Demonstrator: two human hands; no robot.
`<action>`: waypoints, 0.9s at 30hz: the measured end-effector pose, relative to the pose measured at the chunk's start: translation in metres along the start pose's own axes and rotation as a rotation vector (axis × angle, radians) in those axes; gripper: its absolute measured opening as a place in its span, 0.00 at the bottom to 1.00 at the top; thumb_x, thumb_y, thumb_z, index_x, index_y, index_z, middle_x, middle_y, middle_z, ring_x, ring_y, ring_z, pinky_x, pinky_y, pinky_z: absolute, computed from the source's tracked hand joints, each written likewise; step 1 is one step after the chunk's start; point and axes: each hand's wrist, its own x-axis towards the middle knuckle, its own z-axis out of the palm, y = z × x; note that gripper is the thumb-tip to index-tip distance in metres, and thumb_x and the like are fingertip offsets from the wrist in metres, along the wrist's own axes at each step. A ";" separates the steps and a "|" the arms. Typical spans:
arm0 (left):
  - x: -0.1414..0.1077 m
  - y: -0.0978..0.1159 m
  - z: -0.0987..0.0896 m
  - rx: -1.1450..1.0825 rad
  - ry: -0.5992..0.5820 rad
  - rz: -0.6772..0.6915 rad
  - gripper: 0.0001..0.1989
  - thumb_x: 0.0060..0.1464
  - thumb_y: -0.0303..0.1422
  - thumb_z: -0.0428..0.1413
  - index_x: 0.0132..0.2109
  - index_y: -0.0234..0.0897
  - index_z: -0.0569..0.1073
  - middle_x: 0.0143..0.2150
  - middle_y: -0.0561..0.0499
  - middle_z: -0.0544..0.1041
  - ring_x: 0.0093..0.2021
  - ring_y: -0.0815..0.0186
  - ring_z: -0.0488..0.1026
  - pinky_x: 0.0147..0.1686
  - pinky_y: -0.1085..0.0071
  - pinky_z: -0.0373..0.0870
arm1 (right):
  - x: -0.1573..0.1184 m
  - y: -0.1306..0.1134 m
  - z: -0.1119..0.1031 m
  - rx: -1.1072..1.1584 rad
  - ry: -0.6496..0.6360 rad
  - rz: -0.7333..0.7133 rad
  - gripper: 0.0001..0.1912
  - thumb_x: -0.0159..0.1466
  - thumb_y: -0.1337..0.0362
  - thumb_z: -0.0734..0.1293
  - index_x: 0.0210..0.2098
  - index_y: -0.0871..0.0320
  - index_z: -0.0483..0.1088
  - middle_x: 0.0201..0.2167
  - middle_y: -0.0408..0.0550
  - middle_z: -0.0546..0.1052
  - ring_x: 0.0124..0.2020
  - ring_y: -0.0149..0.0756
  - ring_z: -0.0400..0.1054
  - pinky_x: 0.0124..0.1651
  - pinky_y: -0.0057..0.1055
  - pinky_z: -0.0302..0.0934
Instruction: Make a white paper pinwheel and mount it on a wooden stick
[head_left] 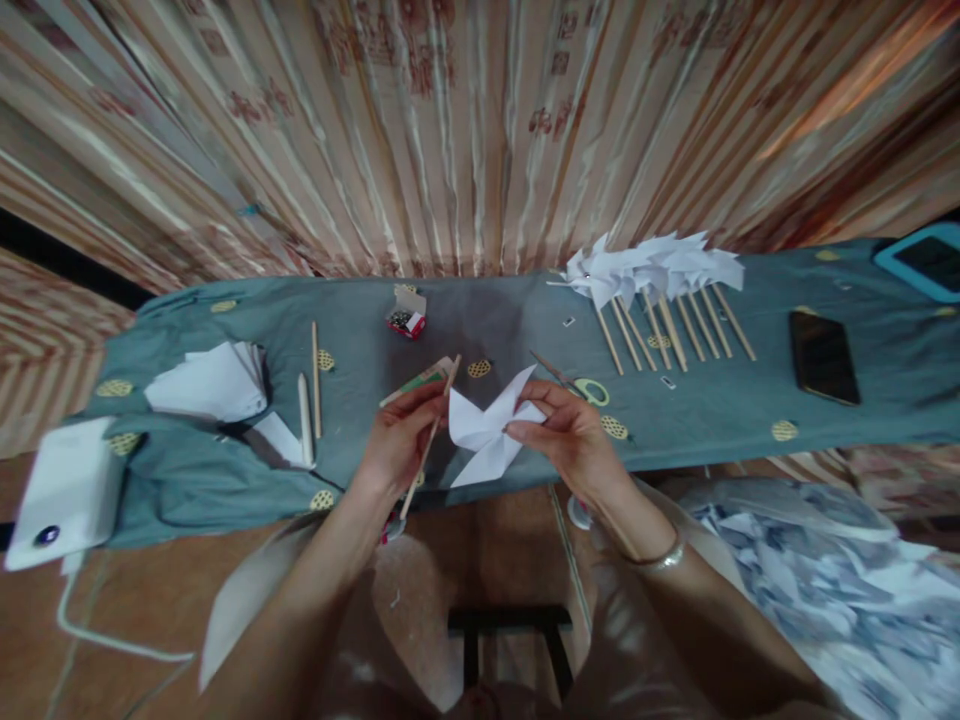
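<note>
A white paper pinwheel (pixel 487 432) is pinched by its right side in my right hand (pixel 564 430), in front of my body at the table's near edge. My left hand (pixel 401 440) closes round a thin wooden stick (pixel 431 445), which slants just left of the pinwheel. Stick and paper look close together; whether they touch I cannot tell. Behind the left fingers lies a flat green and white piece (pixel 424 380), partly hidden. Scissors (pixel 589 388) with pale green handles rest just beyond my right hand. Farther back stands a small open red box (pixel 407 312) with dark contents.
On the cloth-covered table (pixel 495 330), finished pinwheels (pixel 652 272) on sticks lie in a row. A paper stack (pixel 214 382), a loose stick (pixel 316 380) and a white pen-like tool (pixel 305 420) are left. A phone (pixel 823 357) lies right; a white device (pixel 67 490) sits at the left edge.
</note>
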 end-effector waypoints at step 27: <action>-0.023 -0.006 0.007 0.149 -0.396 -0.090 0.03 0.36 0.28 0.68 0.25 0.38 0.83 0.27 0.50 0.76 0.26 0.71 0.70 0.25 0.76 0.64 | -0.049 -0.041 0.012 -1.247 -0.171 -0.905 0.13 0.64 0.73 0.64 0.49 0.63 0.69 0.35 0.51 0.80 0.39 0.35 0.76 0.41 0.28 0.72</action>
